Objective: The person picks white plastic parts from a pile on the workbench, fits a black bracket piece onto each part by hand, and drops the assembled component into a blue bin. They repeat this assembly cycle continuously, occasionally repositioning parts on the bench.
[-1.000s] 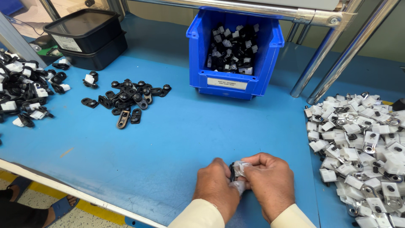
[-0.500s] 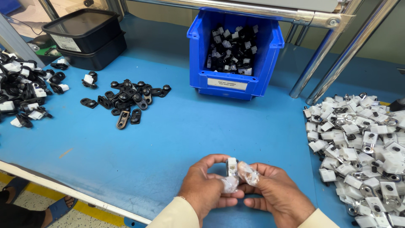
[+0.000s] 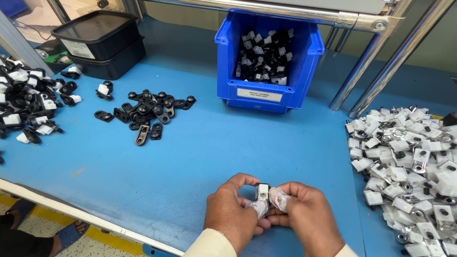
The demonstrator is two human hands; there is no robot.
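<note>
Nearest the camera, at the front edge of the blue table point(image 3: 228, 143), one small white-and-black clip part point(image 3: 262, 192) is pinched between two hands. The left hand point(image 3: 233, 214) is curled around it from the left, with a taped fingertip pressed against its lower edge. The right hand point(image 3: 307, 219) is closed on it from the right, and its taped fingers point(image 3: 277, 198) are laid against the part's side. Both grips are clenched on this single piece, which is held just above the table surface.

To the right of the held part, one large heap of white parts with metal tabs point(image 3: 409, 166) is spread over the table; its pieces are too many to count. Farther back and to the left of the part, one loose cluster of black parts point(image 3: 147, 112) is seen, roughly twenty in number. Beyond that, at the left edge, one mixed pile of black and white pieces point(image 3: 28, 102) is found.

Farthest from the held part, one blue bin point(image 3: 266, 93) filled with assembled pieces is set straight behind it, and two stacked black trays point(image 3: 97, 43) are placed at the back left.
</note>
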